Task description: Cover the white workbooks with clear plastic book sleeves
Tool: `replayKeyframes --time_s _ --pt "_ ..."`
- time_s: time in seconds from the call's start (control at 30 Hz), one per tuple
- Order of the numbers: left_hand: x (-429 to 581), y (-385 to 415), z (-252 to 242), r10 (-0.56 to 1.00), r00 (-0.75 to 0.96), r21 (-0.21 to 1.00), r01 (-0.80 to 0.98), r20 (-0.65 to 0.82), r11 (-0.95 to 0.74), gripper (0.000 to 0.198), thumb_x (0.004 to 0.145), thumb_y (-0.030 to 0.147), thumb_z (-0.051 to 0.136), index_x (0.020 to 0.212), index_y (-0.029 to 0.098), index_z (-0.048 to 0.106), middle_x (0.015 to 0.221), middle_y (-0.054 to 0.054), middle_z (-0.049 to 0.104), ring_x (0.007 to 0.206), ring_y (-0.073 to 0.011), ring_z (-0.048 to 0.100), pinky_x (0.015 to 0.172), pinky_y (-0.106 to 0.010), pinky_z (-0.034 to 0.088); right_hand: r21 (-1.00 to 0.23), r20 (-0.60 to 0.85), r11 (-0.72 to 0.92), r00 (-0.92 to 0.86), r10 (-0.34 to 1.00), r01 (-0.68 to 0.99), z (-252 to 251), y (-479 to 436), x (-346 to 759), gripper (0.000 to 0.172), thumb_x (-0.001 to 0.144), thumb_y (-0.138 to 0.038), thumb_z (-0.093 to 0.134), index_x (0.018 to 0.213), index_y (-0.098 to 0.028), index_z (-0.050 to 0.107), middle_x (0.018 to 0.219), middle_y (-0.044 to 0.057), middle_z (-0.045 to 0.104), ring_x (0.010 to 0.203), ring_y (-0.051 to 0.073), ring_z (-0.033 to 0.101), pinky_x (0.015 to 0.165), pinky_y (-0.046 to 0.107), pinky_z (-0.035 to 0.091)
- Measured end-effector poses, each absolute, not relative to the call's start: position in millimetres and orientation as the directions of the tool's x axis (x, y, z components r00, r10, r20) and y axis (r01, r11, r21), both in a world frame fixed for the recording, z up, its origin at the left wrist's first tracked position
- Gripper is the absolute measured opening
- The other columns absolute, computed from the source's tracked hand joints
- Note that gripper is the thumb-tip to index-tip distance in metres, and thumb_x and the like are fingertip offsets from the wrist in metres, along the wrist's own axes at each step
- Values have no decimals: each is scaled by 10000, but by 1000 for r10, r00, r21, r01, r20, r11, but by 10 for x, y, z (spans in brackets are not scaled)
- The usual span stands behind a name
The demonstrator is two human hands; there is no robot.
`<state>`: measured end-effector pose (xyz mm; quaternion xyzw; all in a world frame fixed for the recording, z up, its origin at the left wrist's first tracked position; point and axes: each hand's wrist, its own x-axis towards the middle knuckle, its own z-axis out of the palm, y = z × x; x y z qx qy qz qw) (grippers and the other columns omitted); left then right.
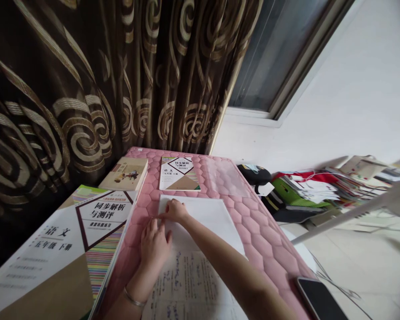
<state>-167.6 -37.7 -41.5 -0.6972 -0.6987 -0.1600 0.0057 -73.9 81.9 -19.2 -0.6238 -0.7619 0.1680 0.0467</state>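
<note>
Open-palmed, neither hand is closing on anything: my left hand (154,249) is lying flat along the left edge of a white sheet of paper (203,218), and my right hand (175,211) is pressing its fingertips onto that sheet just beside it. The sheet is lying near the centre of the frame over a handwritten page (186,284), on a pink quilted mat (270,240). A Chinese-language workbook (50,249) is lying at the left, a smartphone (320,298) at lower right.
</note>
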Motion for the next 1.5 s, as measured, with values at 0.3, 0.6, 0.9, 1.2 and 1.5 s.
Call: replayKeyframes --time_s 0.3,0.6,0.9,1.2,1.5 --pt "-1698 -393 -446 962 -14 194 980 274 -41 416 948 297 437 1292 141 611 1290 -159 598 1215 -292 546 1002 -432 440 -329 -29 66 -80 996 942 -128 1234 -923 391 917 -489 550 1062 -160 704 1044 142 722 984 273 656 876 362 426" --pt "-1691 -393 -359 964 28 86 995 264 -53 443 954 304 399 1290 115 617 1311 -183 609 1190 -292 582 981 -425 461 -414 92 204 -182 979 887 -253 337 26 337 826 -298 670 1129 -153 680 1229 127 617 1156 238 531 988 293 399" --pt "-855 -221 -359 967 170 74 980 190 -186 458 910 172 383 1275 14 610 1440 -282 480 1320 -357 486 1111 -570 316 -357 109 12 29 994 934 -284 -223 1384 329 980 -262 400 1093 -238 708 1269 83 638 1147 261 546 925 351 424" --pt "222 -176 -317 870 485 298 820 96 -489 502 925 324 438 1385 147 529 1527 -200 407 1433 -312 350 1170 -547 247 -390 48 -192 228 973 900 -302 245 1608 162 840 -335 683 849 -174 697 990 87 679 869 188 646 726 251 455" --pt "164 -172 -464 873 453 332 807 181 -488 496 920 366 479 1386 204 532 1522 -153 432 1419 -281 379 1171 -515 268 -347 11 -329 354 935 878 -202 982 1630 388 817 -539 661 937 -175 715 1056 137 688 975 275 654 797 353 453"
